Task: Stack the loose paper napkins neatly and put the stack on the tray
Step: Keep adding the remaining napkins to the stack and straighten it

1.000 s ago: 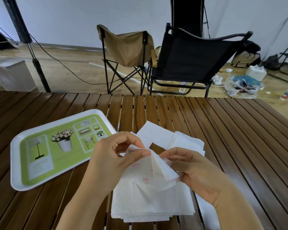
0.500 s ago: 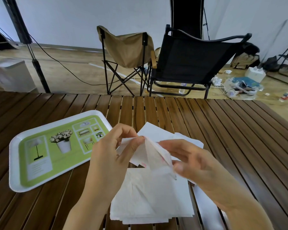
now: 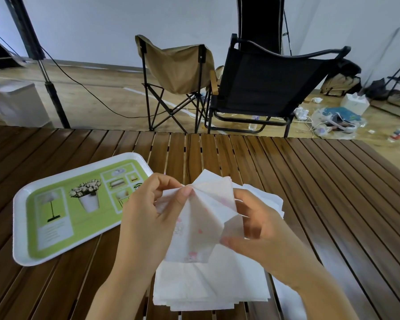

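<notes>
Slatted wooden worktop (image 3: 310, 192) carries a green tray (image 3: 62, 215) with a white rim. Right of the tray, a napkin stack (image 3: 213, 287) lies flat on the worktop. Above the stack, the left hand (image 3: 148, 218) pinches one printed napkin (image 3: 203, 222) at its top fold; the right hand (image 3: 261, 234) grips its right edge. Loose napkins (image 3: 263, 197) lie behind the right hand.

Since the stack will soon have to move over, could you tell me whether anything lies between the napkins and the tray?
Nothing visible does. The napkin stack lies on the table right of the tray, with only bare slats between. The left hand and right hand hold one napkin above the stack.
</notes>
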